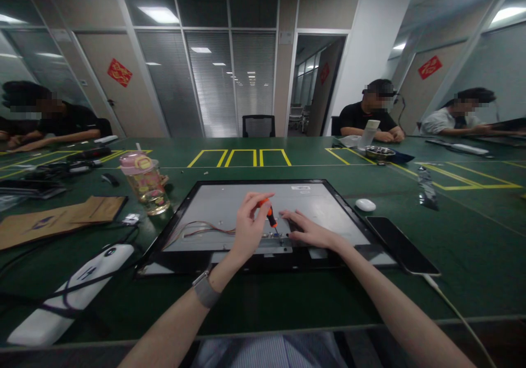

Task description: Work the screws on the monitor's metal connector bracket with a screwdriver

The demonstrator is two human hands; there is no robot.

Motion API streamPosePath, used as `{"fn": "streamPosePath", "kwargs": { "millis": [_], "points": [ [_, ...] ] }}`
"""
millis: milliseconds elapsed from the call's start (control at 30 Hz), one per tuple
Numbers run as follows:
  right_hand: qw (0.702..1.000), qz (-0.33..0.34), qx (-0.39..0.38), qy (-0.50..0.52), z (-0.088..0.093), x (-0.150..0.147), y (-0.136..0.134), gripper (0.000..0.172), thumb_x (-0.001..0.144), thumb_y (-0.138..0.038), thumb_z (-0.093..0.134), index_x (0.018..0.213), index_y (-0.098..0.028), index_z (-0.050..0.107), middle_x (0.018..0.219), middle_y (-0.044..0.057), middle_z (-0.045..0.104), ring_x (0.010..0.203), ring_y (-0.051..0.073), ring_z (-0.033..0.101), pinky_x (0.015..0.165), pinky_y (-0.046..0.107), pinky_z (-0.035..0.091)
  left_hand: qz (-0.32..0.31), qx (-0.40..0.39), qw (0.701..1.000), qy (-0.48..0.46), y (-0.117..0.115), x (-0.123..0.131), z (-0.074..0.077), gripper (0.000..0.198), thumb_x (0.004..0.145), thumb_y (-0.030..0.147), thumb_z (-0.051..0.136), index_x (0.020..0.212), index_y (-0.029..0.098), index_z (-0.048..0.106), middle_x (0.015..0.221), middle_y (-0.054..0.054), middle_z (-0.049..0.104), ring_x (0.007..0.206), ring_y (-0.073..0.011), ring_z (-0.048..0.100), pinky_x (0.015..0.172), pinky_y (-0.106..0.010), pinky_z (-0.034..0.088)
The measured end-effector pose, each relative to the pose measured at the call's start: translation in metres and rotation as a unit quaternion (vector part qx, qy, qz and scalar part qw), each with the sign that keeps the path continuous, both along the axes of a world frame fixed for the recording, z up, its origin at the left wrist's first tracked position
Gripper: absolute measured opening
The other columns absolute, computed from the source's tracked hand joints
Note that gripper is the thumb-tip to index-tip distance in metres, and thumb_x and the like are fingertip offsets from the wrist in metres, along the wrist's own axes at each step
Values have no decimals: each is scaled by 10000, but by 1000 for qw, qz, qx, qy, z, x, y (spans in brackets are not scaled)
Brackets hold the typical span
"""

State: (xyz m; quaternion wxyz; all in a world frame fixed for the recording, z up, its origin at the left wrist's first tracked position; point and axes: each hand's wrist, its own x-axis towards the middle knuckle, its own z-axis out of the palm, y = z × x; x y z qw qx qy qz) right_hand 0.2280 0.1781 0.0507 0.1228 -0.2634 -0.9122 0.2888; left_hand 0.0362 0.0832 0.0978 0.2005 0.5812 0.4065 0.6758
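The left hand is clamped around an orange-and-black screwdriver, whose slanted shaft could skid off the small fittings and scratch the flat panel if pressed unevenly, or jab the right hand, spread just beside it.

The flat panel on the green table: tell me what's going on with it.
A person's left hand holds an orange-and-black screwdriver upright, slightly tilted, its tip pointing down at small parts near the close edge of the flat panel. Whether the tip touches them is too small to tell. The right hand is over the panel, just right of the screwdriver. A phone lies to the panel's right.
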Motion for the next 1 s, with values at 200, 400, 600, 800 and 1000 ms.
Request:
{"fn": "streamPosePath", "kwargs": {
  "millis": [200,400,600,800,1000],
  "points": [
    [1000,2,6,4,-3,0,2,568,817,-280,506,1366,-184,397,1501,109,335,1384,273,280,1153,526,38,-77,-22,995,-57,3,-3,-6,307,926,290,451,1151,180,628,1045,-95,676,995,-198,635,928,-364,477],
    [1000,1,7,4,-4,0,2,549,825,-293,516,1357,-205,411,1501,84,341,1383,269,282,1161,511,42,-67,-19,997,-36,3,0,-7,275,898,282,518,1125,194,645,1025,-82,642,903,-161,627,825,-296,514],
    [1000,-3,4,2,-2,0,0,556,830,-303,504,1366,-211,391,1494,92,353,1384,258,283,1158,516,34,12,13,1000,5,0,-1,-4,187,869,276,568,965,204,711,996,-56,538,869,-136,569,756,-242,496],
    [1000,-5,4,-4,-1,-1,0,572,813,-294,506,1360,-165,398,1496,122,341,1384,275,279,1161,499,38,-34,6,999,-17,-3,0,-4,274,931,233,445,1133,212,629,1049,-60,627,947,-154,625,859,-293,485],
    [1000,-6,0,-5,-3,1,1,586,830,-319,494,1381,-157,375,1498,125,335,1390,271,266,1160,498,25,7,28,1000,6,1,1,-6,147,824,237,636,952,205,700,887,-21,553,812,-120,582,765,-248,491]
  ]
}}
